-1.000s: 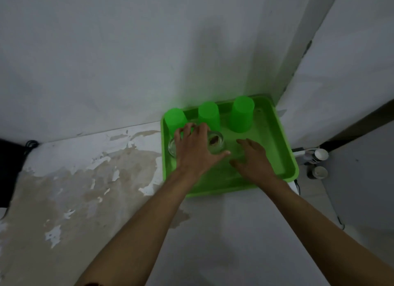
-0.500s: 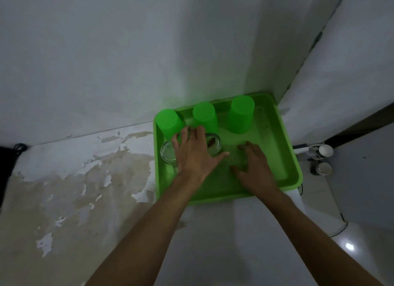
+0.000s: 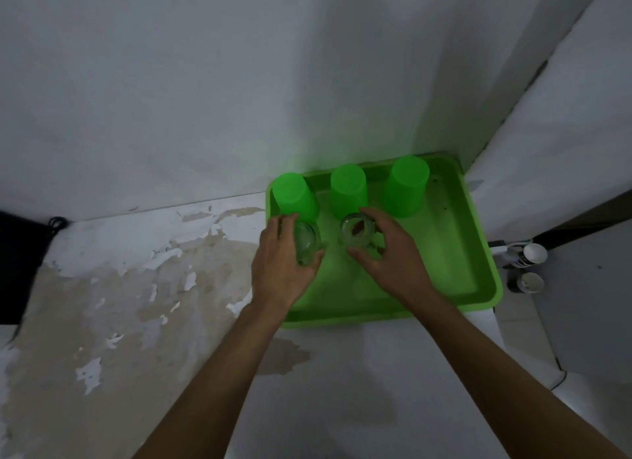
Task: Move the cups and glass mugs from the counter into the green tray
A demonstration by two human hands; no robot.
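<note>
Head view, looking down on a worn counter (image 3: 143, 287) with peeling, stained paint, set in a corner between two pale walls. A green tray (image 3: 478, 253) rests on the counter at the corner. Along its far edge stand three green cups, all upside down: the left cup (image 3: 294, 196) leans toward the left wall of the tray, the middle cup (image 3: 348, 190) and the right cup (image 3: 406, 185) stand nearly straight, each apart from its neighbour. Just in front of them, inside the tray, are two clear glass mugs. The left hand (image 3: 281, 263) is curled around the left glass mug (image 3: 307, 242), thumb on its near side and fingers over its far side, so that the mug is enclosed in the grasp near the tray's left wall. The right hand (image 3: 390, 253) wraps the right glass mug (image 3: 356, 232) from the right, thumb in front, fingers reaching over the rim; a dark speck shows inside this mug. Whether either mug rests on the tray floor or is lifted cannot be told. Both forearms are bare. On the floor to the right of the tray stand two small dark containers with white tops (image 3: 533, 253)
</note>
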